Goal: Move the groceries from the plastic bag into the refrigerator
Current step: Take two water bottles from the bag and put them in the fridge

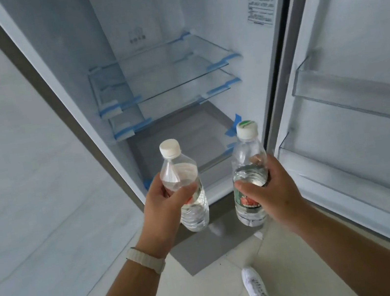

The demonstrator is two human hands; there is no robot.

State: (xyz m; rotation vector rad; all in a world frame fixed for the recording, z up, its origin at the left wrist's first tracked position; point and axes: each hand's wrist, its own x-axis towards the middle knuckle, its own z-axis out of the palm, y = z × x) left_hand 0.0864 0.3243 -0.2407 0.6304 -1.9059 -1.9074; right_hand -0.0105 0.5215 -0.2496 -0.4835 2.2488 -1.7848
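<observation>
Head view: left hand [163, 202] grips one water bottle [185, 188], right hand [270, 187] grips another bottle [248, 177], both upright before the open refrigerator [164, 80]. Full, they look weighty, smooth and squeezable; mid-body holds seem soundest.

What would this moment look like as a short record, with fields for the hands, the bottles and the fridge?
Left grip: hand curled round the white-capped bottle, cap up
Right grip: hand curled round the green-topped bottle, cap up
Bottles: clear, capped, holding water, in front of the fridge, not yet inside
Fridge: door open
Glass shelves: edges fixed with blue tape
Plastic bag: not in view
</observation>
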